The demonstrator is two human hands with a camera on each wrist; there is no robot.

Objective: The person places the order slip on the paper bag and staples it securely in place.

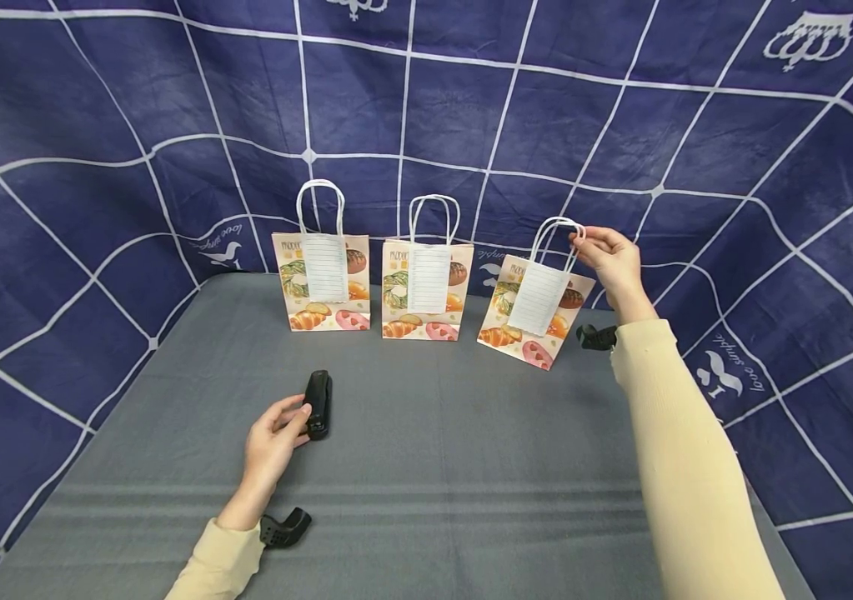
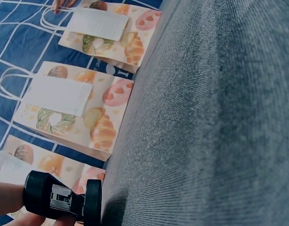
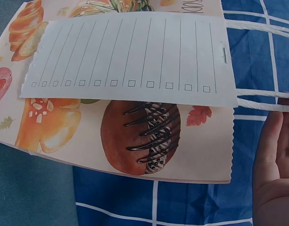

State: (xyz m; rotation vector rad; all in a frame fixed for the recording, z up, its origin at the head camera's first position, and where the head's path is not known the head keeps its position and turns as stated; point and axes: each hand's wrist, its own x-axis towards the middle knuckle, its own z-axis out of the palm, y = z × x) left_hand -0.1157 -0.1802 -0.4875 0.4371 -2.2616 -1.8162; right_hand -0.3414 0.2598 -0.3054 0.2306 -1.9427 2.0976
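My right hand point(image 1: 612, 265) pinches the white twisted handle point(image 1: 576, 237) of the rightmost paper bag point(image 1: 492, 321), which leans to one side. A lined checklist sheet point(image 3: 130, 59) lies on that bag's front, with a staple point(image 3: 224, 52) near its top edge. In my left hand point(image 1: 273, 437) is a black stapler point(image 1: 318, 406), held low over the grey surface; its metal end shows in the left wrist view. Two more bags, the middle one point(image 1: 394, 321) and the left one point(image 1: 298, 292), stand upright, each bearing a similar sheet.
A blue cloth with white grid lines point(image 1: 441, 108) hangs behind the bags and down both sides. The grey tabletop cloth point(image 1: 426, 467) stretches in front of them. Black wrist devices point(image 1: 286, 528) sit at both cuffs.
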